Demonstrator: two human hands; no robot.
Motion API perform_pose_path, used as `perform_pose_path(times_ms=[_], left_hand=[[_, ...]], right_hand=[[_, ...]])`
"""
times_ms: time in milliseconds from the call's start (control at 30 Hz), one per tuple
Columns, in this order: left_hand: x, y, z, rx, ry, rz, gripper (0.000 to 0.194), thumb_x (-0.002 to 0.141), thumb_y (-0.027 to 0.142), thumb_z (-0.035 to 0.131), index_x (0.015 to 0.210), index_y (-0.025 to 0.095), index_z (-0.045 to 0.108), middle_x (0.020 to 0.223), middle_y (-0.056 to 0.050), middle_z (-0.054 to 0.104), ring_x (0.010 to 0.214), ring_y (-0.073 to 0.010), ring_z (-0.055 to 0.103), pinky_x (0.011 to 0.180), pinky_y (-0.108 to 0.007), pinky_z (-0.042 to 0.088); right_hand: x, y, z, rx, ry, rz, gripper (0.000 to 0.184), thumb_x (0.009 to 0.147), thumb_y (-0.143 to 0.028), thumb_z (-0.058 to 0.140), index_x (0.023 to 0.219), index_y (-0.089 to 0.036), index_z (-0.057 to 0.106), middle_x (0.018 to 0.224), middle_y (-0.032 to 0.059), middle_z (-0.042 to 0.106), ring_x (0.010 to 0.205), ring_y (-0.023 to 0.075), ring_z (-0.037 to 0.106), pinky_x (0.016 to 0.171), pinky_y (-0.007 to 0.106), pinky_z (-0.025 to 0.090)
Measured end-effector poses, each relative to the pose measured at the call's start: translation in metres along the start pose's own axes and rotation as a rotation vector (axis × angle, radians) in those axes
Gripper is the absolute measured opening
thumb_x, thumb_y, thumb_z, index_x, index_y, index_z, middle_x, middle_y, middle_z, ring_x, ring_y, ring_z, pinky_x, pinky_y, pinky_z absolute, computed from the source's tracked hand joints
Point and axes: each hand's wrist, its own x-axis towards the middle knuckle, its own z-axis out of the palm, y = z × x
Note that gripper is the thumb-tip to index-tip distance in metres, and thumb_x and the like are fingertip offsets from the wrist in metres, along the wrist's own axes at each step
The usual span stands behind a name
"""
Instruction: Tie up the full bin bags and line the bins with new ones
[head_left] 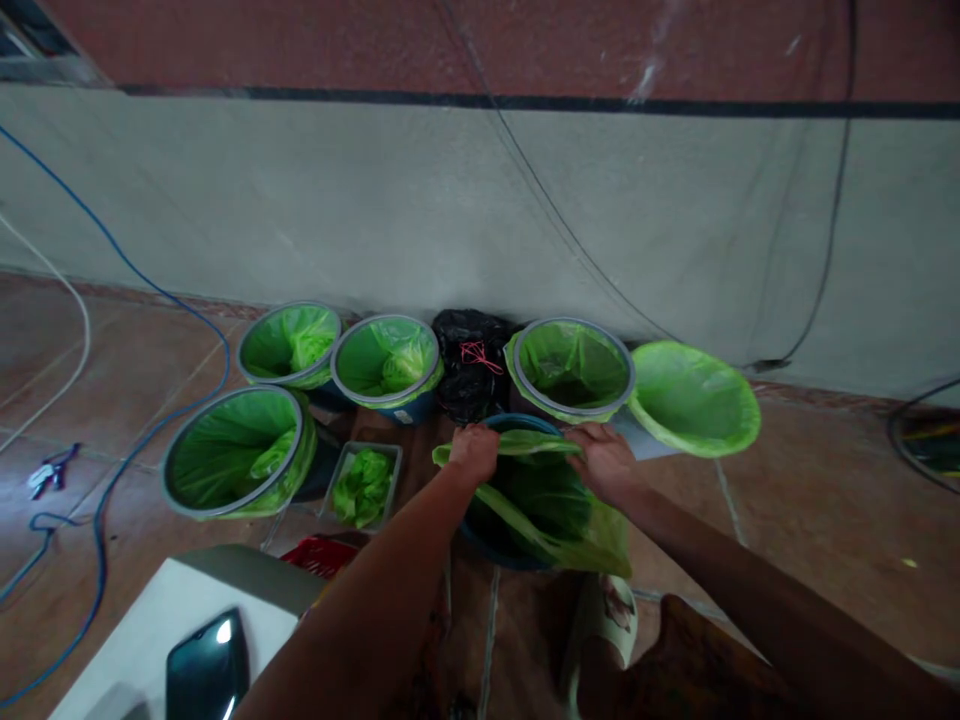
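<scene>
A green plastic bag (551, 500) hangs inside a blue bin (480, 540), its mouth spread and part of its edge draped over the near right side. My left hand (474, 455) is closed on the bag's edge at the bin's far left rim. On the far right side, my right hand (606, 462) pinches the same edge. Some of the bin's blue rim shows between the hands. Right behind it stands a grey-rimmed bin (630, 375) lined with green plastic, and beside that another lined bin (750, 425) without a grey ring.
Several lined bins, one nearby (171, 480), stand left. A black bag (469, 390) with red string leans by the wall. A clear tub (396, 470) holds crumpled green bags. A phone (206, 665) lies on a white box (142, 610). Blue cable (101, 520) and keys (51, 475) lie left.
</scene>
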Motion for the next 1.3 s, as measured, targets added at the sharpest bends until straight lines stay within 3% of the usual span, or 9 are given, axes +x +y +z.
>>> perform_pose_path(times_ms=[167, 300, 367, 533, 633, 767, 933, 1167, 1300], left_hand=[[0.003, -0.003, -0.002, -0.049, -0.048, -0.062, 0.030, 0.088, 0.015, 0.046, 0.109, 0.016, 0.068, 0.114, -0.013, 0.071, 0.113, -0.0249, 0.064, 0.099, -0.036, 0.049], [0.008, -0.010, -0.007, -0.174, 0.021, -0.205, 0.035, 0.088, 0.013, 0.045, 0.119, 0.013, 0.060, 0.113, -0.013, 0.071, 0.111, -0.0216, 0.066, 0.094, -0.028, 0.051], [0.010, -0.012, -0.010, -0.218, 0.035, -0.237, 0.037, 0.087, 0.012, 0.047, 0.122, 0.013, 0.057, 0.113, -0.014, 0.071, 0.111, -0.0218, 0.067, 0.092, -0.028, 0.051], [0.010, -0.010, -0.011, -0.300, 0.034, -0.195, 0.050, 0.080, 0.015, 0.057, 0.130, 0.020, 0.055, 0.121, -0.011, 0.070, 0.115, -0.0259, 0.064, 0.097, -0.036, 0.049], [0.010, -0.008, -0.010, -0.334, 0.030, -0.154, 0.038, 0.080, 0.025, 0.061, 0.118, 0.027, 0.066, 0.121, -0.007, 0.070, 0.117, -0.0289, 0.062, 0.099, -0.043, 0.047], [0.015, -0.008, -0.005, -0.373, 0.070, -0.101, 0.024, 0.085, 0.035, 0.059, 0.099, 0.023, 0.075, 0.109, -0.007, 0.073, 0.106, -0.0263, 0.066, 0.091, -0.039, 0.049], [0.026, -0.008, -0.004, -0.496, 0.184, -0.025, 0.029, 0.091, 0.022, 0.048, 0.091, 0.014, 0.076, 0.086, -0.005, 0.074, 0.082, -0.0148, 0.065, 0.077, -0.023, 0.047], [0.027, -0.010, -0.003, -0.545, 0.269, -0.078, 0.030, 0.090, 0.021, 0.047, 0.085, 0.013, 0.076, 0.074, -0.004, 0.069, 0.069, -0.0129, 0.058, 0.067, -0.023, 0.041], [0.025, -0.010, -0.002, -0.645, 0.273, -0.023, 0.032, 0.088, 0.036, 0.053, 0.079, 0.013, 0.075, 0.064, 0.000, 0.062, 0.062, -0.0117, 0.052, 0.061, -0.023, 0.038]], right_hand=[[0.012, -0.001, 0.011, 0.277, 0.008, 0.036, 0.020, 0.088, -0.023, 0.050, 0.082, -0.019, 0.069, 0.103, 0.0093, 0.070, 0.103, 0.0237, 0.059, 0.093, 0.036, 0.044], [0.018, 0.007, 0.013, 0.754, 0.040, 0.270, 0.024, 0.087, -0.036, 0.048, 0.082, -0.018, 0.063, 0.077, 0.0042, 0.069, 0.072, 0.0173, 0.062, 0.070, 0.029, 0.049], [0.019, 0.009, 0.013, 0.856, 0.064, 0.336, 0.028, 0.086, -0.043, 0.049, 0.081, -0.019, 0.062, 0.070, 0.0028, 0.066, 0.065, 0.0163, 0.060, 0.064, 0.028, 0.047], [0.024, 0.005, 0.019, 0.911, 0.154, 0.306, 0.036, 0.080, -0.056, 0.055, 0.079, -0.020, 0.061, 0.067, 0.0020, 0.064, 0.062, 0.0166, 0.058, 0.062, 0.030, 0.046], [0.025, 0.002, 0.023, 1.028, 0.161, 0.276, 0.044, 0.076, -0.061, 0.060, 0.090, -0.020, 0.062, 0.070, 0.0025, 0.067, 0.064, 0.0180, 0.061, 0.064, 0.032, 0.049], [0.025, 0.002, 0.022, 1.052, 0.148, 0.296, 0.044, 0.070, -0.055, 0.068, 0.096, -0.020, 0.064, 0.078, 0.0043, 0.071, 0.074, 0.0212, 0.066, 0.074, 0.037, 0.052], [0.024, 0.001, 0.019, 0.978, 0.031, 0.258, 0.027, 0.069, -0.041, 0.070, 0.087, -0.021, 0.068, 0.081, 0.0027, 0.074, 0.078, 0.0210, 0.068, 0.074, 0.033, 0.053], [0.019, 0.000, 0.017, 0.698, -0.079, 0.143, 0.015, 0.071, -0.030, 0.066, 0.083, -0.022, 0.070, 0.078, 0.0006, 0.072, 0.077, 0.0208, 0.066, 0.074, 0.032, 0.049], [0.020, -0.005, 0.012, 0.765, -0.086, 0.140, 0.023, 0.071, -0.036, 0.069, 0.088, -0.021, 0.071, 0.082, 0.0020, 0.073, 0.077, 0.0210, 0.065, 0.073, 0.033, 0.050]])
